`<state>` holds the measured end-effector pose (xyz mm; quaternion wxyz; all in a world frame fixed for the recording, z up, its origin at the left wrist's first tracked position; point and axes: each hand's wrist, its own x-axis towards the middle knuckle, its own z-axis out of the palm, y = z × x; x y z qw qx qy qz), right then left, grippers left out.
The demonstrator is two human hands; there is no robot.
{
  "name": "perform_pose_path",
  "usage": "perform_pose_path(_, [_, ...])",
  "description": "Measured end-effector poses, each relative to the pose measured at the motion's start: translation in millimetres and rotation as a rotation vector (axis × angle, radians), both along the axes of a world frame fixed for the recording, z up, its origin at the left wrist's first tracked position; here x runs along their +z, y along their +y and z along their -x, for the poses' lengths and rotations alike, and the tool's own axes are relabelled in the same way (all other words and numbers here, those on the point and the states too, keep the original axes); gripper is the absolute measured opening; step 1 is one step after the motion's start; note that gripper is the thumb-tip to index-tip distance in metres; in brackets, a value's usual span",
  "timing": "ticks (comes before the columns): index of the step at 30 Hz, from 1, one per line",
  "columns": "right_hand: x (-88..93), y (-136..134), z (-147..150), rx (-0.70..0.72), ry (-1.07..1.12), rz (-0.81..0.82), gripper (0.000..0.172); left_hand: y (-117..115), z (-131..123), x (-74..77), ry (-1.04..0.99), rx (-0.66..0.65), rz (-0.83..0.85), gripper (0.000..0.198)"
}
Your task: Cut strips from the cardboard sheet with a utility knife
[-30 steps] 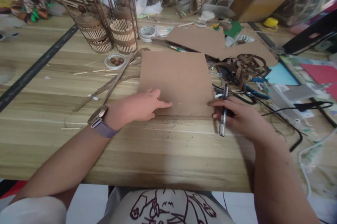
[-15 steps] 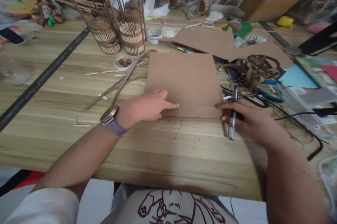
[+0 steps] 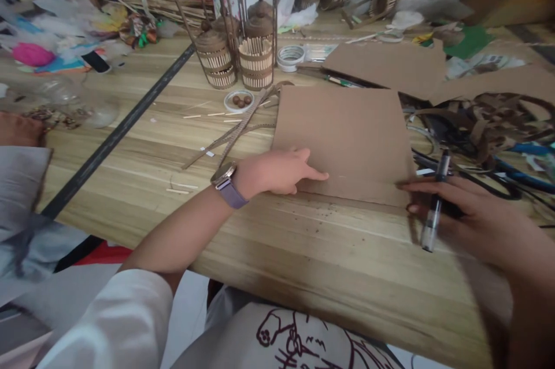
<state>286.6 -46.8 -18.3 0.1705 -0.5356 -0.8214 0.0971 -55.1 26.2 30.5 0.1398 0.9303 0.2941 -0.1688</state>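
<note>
A flat sheet of brown cardboard (image 3: 342, 132) lies on the wooden table in front of me. My left hand (image 3: 288, 172) rests on its lower left part, index finger and thumb stretched out, other fingers partly curled under. At the lower right corner, the fingertips of my right hand (image 3: 459, 201) touch the cardboard's edge. A black pen with a clear barrel (image 3: 436, 201) is held slanted across the fingers of that hand. Left of the sheet lie thin corrugated cardboard strips (image 3: 243, 129).
Behind stand small stick-and-cardboard buckets (image 3: 255, 62) in a frame, beside a tape roll (image 3: 291, 58) and a lid with brown balls (image 3: 239, 101). More cardboard (image 3: 385, 68) and a tangle of brown strips (image 3: 489, 126) lie right. A co-worker's hand (image 3: 19, 129) is far left.
The view has swung left, so everything sits further right and a co-worker's arm shows at the left. Both hands keep their places on the cardboard, with the pen still held.
</note>
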Motion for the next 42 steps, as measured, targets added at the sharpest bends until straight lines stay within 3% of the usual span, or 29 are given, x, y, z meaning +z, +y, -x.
perform_pose_path(17, [4.3,-3,9,-0.049,0.004,0.016,0.031,-4,0,1.0,0.0,0.057,0.036,0.069])
perform_pose_path(23, [7.3,-3,9,-0.045,-0.019,0.047,0.03,-4,2,-2.5,-0.017,0.056,0.02,0.059])
perform_pose_path(27, [8.2,-2,9,-0.027,-0.027,0.046,0.03,-4,2,-4.2,-0.007,0.034,-0.006,0.069])
perform_pose_path(32, [5.3,-1,6,0.004,-0.014,0.0,0.029,-7,-12,8.1,0.066,-0.075,-0.046,0.082])
perform_pose_path(36, [3.6,0,5,0.031,-0.016,-0.036,0.028,-6,-26,16.3,0.117,-0.127,-0.057,0.08])
perform_pose_path(42, [3.6,0,5,0.026,-0.028,-0.025,0.026,2,-36,15.2,0.112,-0.148,-0.046,0.077])
